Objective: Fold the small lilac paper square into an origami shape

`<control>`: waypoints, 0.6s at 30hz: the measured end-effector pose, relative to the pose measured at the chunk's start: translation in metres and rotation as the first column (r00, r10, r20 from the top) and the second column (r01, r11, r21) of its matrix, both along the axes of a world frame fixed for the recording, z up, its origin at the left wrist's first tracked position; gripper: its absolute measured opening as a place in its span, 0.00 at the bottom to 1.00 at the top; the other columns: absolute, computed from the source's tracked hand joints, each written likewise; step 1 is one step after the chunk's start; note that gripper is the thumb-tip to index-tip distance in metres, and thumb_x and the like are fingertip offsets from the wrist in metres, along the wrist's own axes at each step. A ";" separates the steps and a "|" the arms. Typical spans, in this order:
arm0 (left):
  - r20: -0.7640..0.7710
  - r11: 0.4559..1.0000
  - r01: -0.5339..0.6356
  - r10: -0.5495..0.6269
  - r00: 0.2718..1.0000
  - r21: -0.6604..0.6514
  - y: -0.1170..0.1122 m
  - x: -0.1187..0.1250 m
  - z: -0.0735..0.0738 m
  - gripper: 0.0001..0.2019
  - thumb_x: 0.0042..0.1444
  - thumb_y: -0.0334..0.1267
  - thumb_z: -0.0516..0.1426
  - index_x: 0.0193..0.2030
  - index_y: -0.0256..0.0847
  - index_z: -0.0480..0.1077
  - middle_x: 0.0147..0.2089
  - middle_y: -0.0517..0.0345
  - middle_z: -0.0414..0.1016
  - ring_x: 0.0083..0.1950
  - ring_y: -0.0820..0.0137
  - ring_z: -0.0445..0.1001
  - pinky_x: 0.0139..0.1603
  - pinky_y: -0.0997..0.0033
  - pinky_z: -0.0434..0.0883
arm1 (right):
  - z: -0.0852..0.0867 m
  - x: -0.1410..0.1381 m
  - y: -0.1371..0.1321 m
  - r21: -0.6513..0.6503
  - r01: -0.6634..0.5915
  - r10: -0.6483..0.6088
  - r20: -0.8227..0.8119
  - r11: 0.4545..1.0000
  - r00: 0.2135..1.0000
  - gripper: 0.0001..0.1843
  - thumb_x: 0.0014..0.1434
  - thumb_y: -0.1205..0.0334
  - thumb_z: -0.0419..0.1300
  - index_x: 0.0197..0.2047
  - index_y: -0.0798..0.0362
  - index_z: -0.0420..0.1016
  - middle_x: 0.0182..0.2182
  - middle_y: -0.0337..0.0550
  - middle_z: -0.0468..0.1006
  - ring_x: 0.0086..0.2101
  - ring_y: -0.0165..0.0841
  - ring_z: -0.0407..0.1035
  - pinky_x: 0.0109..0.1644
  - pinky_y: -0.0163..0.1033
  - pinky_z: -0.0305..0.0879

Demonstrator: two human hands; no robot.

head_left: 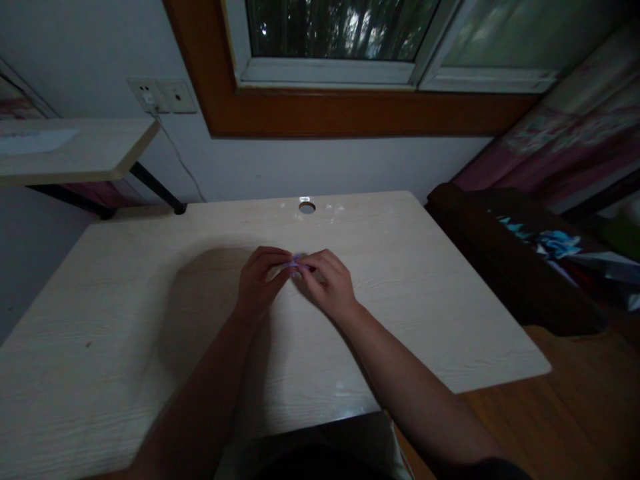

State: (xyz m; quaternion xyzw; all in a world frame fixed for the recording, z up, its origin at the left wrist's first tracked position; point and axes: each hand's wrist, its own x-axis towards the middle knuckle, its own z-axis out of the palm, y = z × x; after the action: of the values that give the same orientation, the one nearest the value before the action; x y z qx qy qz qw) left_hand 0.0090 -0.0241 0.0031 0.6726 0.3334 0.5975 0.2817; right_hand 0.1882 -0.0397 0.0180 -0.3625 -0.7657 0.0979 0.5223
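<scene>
- Head view: my left hand [260,283] and right hand [327,283] meet over the middle of the desk [125,320], fingertips touching

- both pinch one small pale scrap [295,265], bluish-white, maybe paper; it is too small and dim for me to tell more

- left fingers [274,257] curl in from the left, closed on the scrap's left end

- right fingers [314,262] curl in from the right, closed on its right end, knuckles up

- the scrap sits between the two sets of fingertips, just above the desk; I cannot tell whether it touches the wood

- beyond the fingers, near the far edge, a round cable hole [307,207]

- far left of the fingers, a shelf [85,150] on dark brackets, with a wall socket [160,97] and its cord above it

- well right of the fingers, a dark box [500,260] holds blue and white pieces [555,243]

- straight ahead past the hole, a window [340,40] in a wooden frame
</scene>
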 end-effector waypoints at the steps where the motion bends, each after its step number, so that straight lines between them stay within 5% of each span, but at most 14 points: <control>1: -0.005 1.000 0.000 0.000 1.000 0.000 0.000 0.000 0.001 0.09 0.55 0.36 0.67 0.44 0.46 0.79 0.45 0.52 0.77 0.47 0.67 0.78 0.51 0.63 0.78 | 0.000 0.000 0.000 0.006 0.000 0.000 0.003 1.000 1.000 0.09 0.65 0.67 0.60 0.47 0.47 0.76 0.38 0.45 0.82 0.38 0.37 0.74 0.43 0.45 0.72; 18: 0.063 0.999 0.021 -0.018 0.998 -0.039 -0.003 0.001 0.006 0.06 0.58 0.34 0.66 0.42 0.45 0.80 0.43 0.53 0.79 0.46 0.70 0.78 0.49 0.68 0.78 | 0.001 0.001 0.001 -0.014 0.004 -0.004 -0.002 1.000 1.000 0.11 0.65 0.67 0.60 0.50 0.46 0.76 0.38 0.45 0.81 0.38 0.37 0.73 0.44 0.46 0.71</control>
State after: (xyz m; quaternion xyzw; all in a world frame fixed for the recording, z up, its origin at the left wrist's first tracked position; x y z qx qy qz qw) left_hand 0.0100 -0.0269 0.0093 0.6509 0.3296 0.6089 0.3112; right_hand 0.1892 -0.0391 0.0195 -0.3674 -0.7638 0.1026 0.5207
